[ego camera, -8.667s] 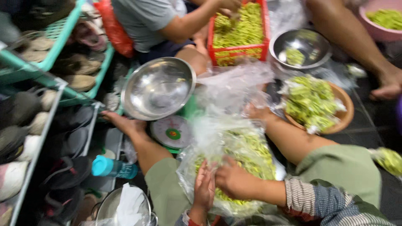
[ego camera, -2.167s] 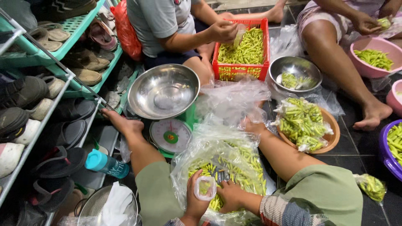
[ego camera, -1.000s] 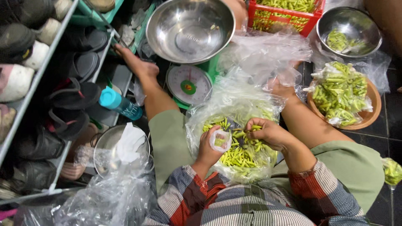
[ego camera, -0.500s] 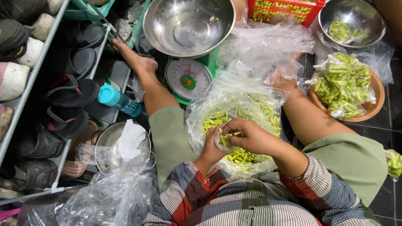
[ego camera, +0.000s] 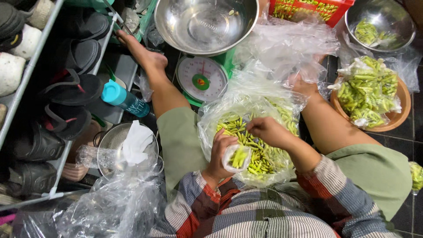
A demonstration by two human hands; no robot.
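I sit on the floor with a large clear plastic bag (ego camera: 246, 105) of green chillies (ego camera: 260, 154) between my legs. My left hand (ego camera: 219, 154) grips a small clear bag (ego camera: 237, 158) partly filled with chillies. My right hand (ego camera: 266, 131) hovers over the pile in the large bag, fingers curled as if pinching chillies; its grip is hidden. Just beyond the bag stands a green kitchen scale (ego camera: 202, 78) with a steel bowl (ego camera: 205, 22) on top.
A shoe rack (ego camera: 53, 101) full of sandals lines the left. A blue bottle (ego camera: 123, 98), a steel colander with a tissue (ego camera: 125, 143) and loose plastic bags (ego camera: 105, 207) lie left of my leg. A red basket (ego camera: 313, 9), another steel bowl (ego camera: 381, 22) and a brown tray of bagged chillies (ego camera: 368, 92) sit at right.
My right hand has lifted off the small bag and moved right over the chilli pile. The small bag in my left hand now shows more chillies inside.
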